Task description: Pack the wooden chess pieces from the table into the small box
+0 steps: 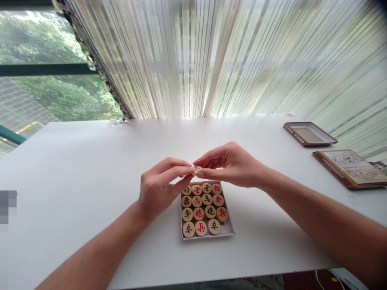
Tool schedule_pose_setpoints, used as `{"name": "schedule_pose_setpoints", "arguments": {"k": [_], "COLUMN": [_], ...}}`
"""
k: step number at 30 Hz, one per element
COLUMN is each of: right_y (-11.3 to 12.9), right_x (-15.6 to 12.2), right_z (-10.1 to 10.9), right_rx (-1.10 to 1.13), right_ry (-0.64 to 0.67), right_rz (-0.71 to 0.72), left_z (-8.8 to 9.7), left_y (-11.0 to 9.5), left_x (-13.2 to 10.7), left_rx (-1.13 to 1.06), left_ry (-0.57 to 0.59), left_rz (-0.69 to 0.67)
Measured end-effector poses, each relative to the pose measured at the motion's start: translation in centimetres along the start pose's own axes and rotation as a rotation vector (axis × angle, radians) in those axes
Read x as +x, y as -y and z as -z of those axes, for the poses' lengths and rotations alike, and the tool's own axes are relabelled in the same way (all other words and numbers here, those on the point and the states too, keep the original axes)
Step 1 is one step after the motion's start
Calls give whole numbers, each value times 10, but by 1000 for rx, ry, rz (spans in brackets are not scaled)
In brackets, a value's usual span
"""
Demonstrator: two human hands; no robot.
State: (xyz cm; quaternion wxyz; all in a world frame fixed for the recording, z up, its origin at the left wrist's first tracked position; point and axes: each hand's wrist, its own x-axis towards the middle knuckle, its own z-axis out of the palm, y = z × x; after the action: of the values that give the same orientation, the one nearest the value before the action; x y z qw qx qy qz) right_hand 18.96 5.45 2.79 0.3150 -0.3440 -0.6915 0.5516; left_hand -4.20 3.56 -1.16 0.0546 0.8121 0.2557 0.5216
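A small white tray [229, 230] on the white table [75, 181] holds several round wooden Chinese chess pieces [201, 211] with red or black characters. Just above the tray's far edge, my left hand [160, 187] and my right hand [231, 165] meet fingertip to fingertip. Both pinch one wooden chess piece [197, 168] between thumbs and fingers; only a sliver of it shows. My left hand partly covers the tray's left side.
An empty brown-rimmed box half [310, 134] and a printed box lid [352, 167] lie at the far right of the table. A striped curtain [226, 56] hangs behind the table, with a window [45, 64] at left. The table's front edge runs near the bottom.
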Motion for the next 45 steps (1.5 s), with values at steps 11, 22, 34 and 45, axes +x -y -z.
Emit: {"name": "schedule_pose_setpoints", "arguments": {"k": [11,22,34,45], "right_y": [22,33,28,18], "right_x": [-8,-38,-76,-86], "right_z": [1,7,0,-14], "right_rx": [-387,-610,-615,-588], "right_ry": [116,110,186,269], "right_rz": [-47,-19,-73,-135], "left_z": [0,-2,-3,-3], "left_y": [4,3,2,2], "left_x": [-6,-1,-1,-2], "left_rx": [108,87,78,66], "left_ry": [97,76,87,101], "left_rz": [-180,-148,-115,-101]}}
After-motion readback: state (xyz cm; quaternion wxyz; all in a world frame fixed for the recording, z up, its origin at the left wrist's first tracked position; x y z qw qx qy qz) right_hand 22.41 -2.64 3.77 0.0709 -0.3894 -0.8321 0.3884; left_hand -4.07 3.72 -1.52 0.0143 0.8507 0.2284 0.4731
